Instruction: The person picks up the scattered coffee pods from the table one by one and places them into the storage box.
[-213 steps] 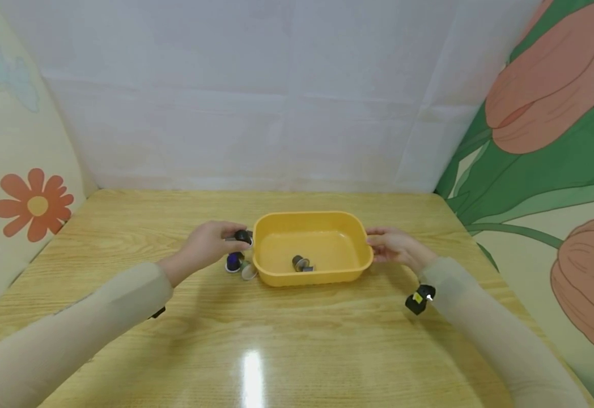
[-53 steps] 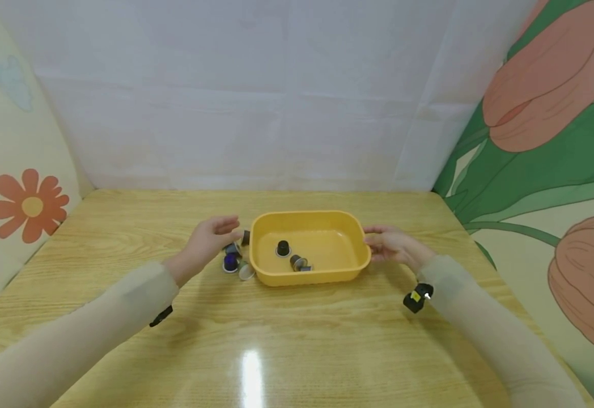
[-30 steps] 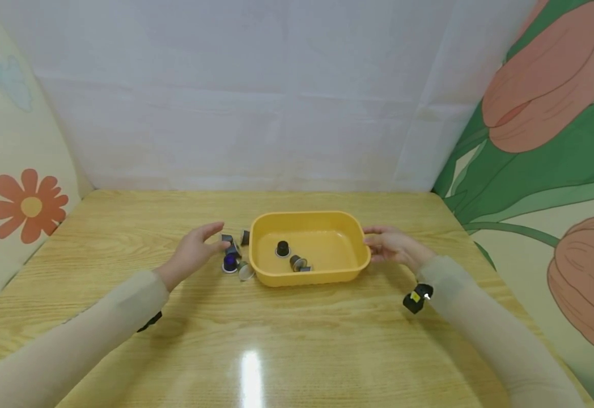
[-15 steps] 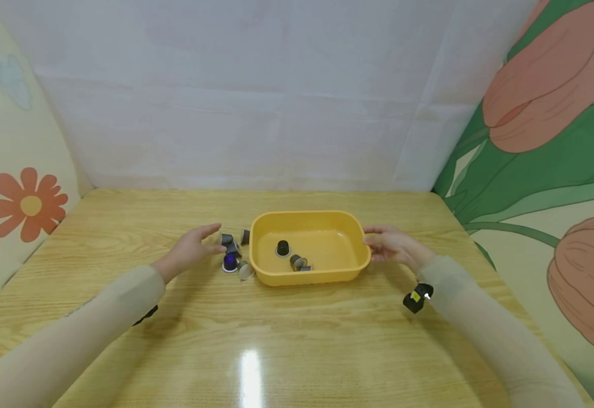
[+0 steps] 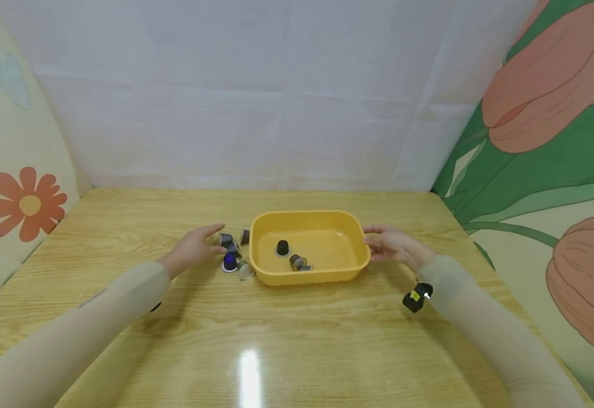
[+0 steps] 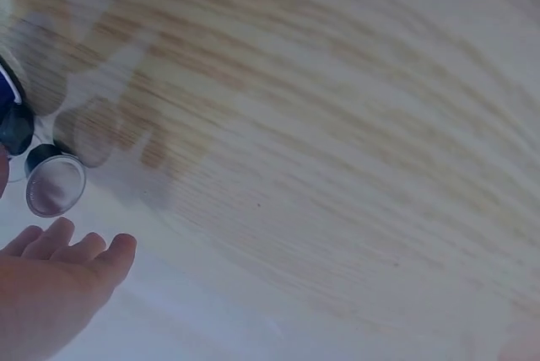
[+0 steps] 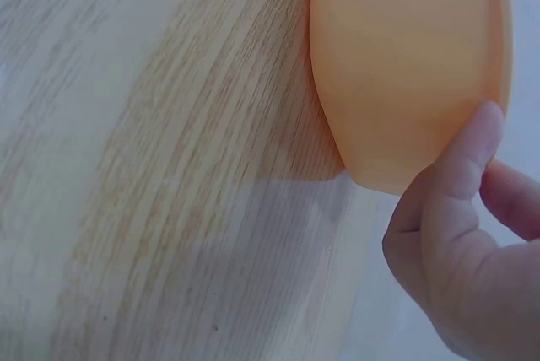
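- The yellow tray (image 5: 307, 278) stands in the middle of the frame, with the black capsule (image 5: 283, 247) upright inside it.
- The right hand (image 5: 394, 247) is at its right end, thumb and fingers bent and pinching the rim, probably so that it does not slide.
- The left hand (image 5: 191, 248), left of centre, has thumb and index finger spread, near the grey capsule (image 5: 226, 239); whether they touch, I cannot tell.
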Demonstrator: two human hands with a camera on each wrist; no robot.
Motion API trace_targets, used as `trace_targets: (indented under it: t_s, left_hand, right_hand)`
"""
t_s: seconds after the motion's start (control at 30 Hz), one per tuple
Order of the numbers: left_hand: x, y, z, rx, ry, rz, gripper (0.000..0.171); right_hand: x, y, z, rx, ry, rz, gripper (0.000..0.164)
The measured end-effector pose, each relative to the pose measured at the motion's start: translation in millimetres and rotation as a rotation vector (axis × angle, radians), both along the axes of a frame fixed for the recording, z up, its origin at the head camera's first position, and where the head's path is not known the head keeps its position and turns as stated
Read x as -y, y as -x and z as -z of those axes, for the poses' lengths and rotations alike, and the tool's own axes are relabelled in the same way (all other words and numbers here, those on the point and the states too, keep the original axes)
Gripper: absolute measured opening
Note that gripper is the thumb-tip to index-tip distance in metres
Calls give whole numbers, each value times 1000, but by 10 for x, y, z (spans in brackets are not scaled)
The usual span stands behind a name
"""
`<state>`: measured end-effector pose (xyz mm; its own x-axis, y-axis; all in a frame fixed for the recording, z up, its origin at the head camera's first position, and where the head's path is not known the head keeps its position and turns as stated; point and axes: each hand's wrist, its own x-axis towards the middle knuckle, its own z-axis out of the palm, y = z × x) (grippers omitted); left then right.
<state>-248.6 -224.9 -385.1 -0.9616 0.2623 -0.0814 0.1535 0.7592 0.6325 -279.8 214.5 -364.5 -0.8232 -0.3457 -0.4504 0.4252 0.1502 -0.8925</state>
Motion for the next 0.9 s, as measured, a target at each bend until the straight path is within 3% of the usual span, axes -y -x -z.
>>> trace_targets:
  t_s: [0.47,0.7,0.9]
  left_hand:
    - [40,134,117,-41,25,54,58]
    - [21,136,118,-99,64,61,55]
    - [19,121,111,-87,57,35,52]
  right_hand:
    - [0,-5,-16,0,-16,2,52]
    - [20,-8,-15,-4,-5,-15,52]
    - [35,6,-17,7,2,-12,53]
